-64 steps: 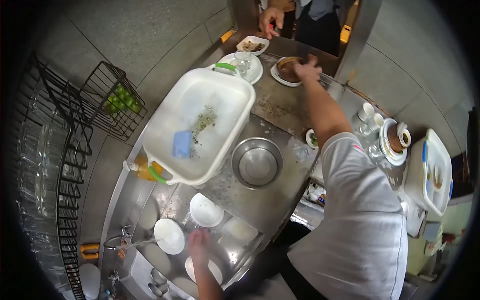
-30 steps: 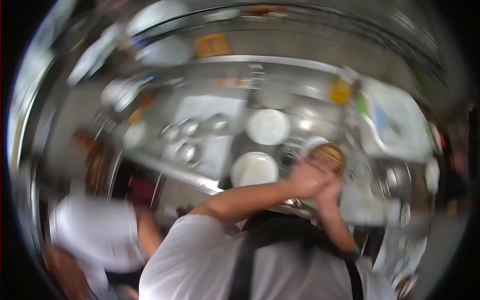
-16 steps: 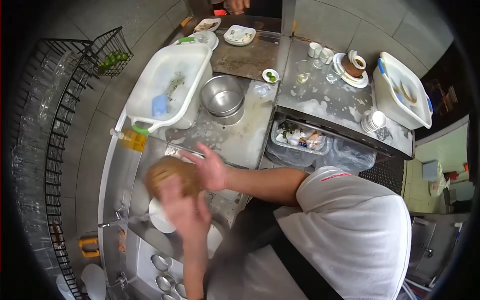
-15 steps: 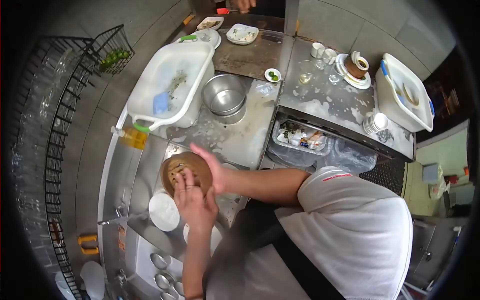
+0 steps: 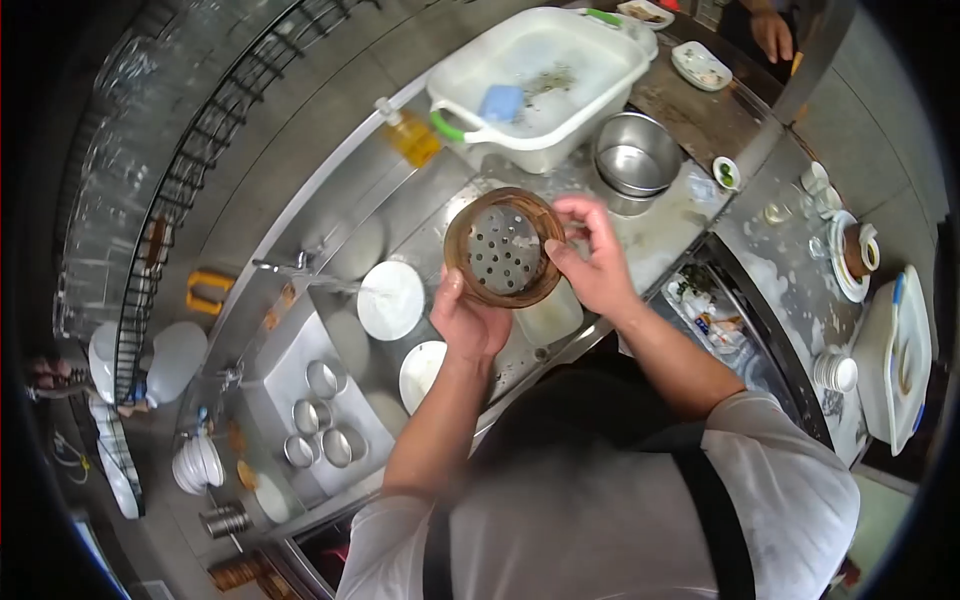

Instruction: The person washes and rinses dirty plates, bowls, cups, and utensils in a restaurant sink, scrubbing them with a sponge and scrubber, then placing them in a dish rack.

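Note:
A round brown wooden steamer (image 5: 455,240) with a perforated metal disc (image 5: 503,249) inside is held up over the edge of the sink, its disc facing me. My left hand (image 5: 470,322) grips its lower left side, thumb on the rim. On the opposite side, my right hand (image 5: 597,262) holds the rim with the thumb in front. Water from a tap (image 5: 285,266) runs into a white bowl (image 5: 391,302) to the left. Another white bowl (image 5: 421,372) sits below the left hand, partly behind the forearm.
A white tub (image 5: 540,150) of cloudy water holds a blue sponge (image 5: 502,103). Metal pots (image 5: 637,155) stand beside it. Several metal cups (image 5: 343,446) sit in a basin. A yellow bottle (image 5: 412,138) stands behind the sink. At the top right is another person's hand (image 5: 772,38).
My left hand's fingers have come out from inside the steamer and now hold its side. The steamer has turned, showing its disc clearly. My view has swung left.

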Motion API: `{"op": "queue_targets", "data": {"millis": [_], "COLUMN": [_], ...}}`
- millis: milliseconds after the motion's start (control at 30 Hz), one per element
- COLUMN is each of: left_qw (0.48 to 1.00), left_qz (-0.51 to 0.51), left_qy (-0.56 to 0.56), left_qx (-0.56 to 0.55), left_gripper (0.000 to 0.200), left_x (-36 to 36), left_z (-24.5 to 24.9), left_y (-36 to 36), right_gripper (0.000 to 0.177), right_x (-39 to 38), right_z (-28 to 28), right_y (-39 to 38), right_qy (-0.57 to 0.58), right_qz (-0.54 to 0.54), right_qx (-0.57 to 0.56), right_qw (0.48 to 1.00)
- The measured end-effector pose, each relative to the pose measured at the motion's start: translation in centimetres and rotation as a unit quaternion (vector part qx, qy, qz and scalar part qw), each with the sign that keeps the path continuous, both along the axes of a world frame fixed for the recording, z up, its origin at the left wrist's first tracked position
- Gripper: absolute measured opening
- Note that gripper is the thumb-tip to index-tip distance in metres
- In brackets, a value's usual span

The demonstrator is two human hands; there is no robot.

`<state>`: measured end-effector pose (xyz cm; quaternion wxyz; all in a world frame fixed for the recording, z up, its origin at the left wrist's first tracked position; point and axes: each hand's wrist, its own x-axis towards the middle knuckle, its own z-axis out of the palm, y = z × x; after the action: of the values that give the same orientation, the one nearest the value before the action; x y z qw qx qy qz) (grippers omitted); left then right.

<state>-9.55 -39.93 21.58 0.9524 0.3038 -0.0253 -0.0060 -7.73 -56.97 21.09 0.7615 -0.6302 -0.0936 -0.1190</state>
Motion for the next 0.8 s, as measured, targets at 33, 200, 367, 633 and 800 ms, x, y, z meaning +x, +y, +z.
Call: {"op": "queue_targets", "data": {"millis": [33,200,367,633,800], "left_qw": [0.999,0.996,0.996,0.991,0.980], "left_qz": [0.003,0.012,0.027,-0.072,-0.125], "left_qy": [0.029,0.035,0.029,0.106,0.153], "left_qx": [-0.033,-0.087,-0.076,0.033,0.013], "left_gripper": [0.059,0.066,0.064,0.049,0.050], "left_x": [0.0,0.1,0.3,1.4,2.2], "left_z": [0.1,0.2,-0.1,2.5,2.5], "left_y": [0.2,0.8,2.1,5.4,6.5], "right_gripper": [0.041,0.029,0.029,0.022,0.029], "right_x": [-0.1,0.3,1.1,3.8,4.4], "right_z": [1.1,4.3,5.9,7.4,6.0], "right_y": [-0.2,1.2,2.7,1.9,2.6], "right_qy": [-0.086,-0.163,-0.250,-0.356,-0.352], "right_qz": [-0.076,-0.029,-0.007,0.161,0.189], "right_qx": [-0.174,-0.350,-0.427,-0.465,-0.417], "right_qw": [0.978,0.922,0.869,0.794,0.817]}}
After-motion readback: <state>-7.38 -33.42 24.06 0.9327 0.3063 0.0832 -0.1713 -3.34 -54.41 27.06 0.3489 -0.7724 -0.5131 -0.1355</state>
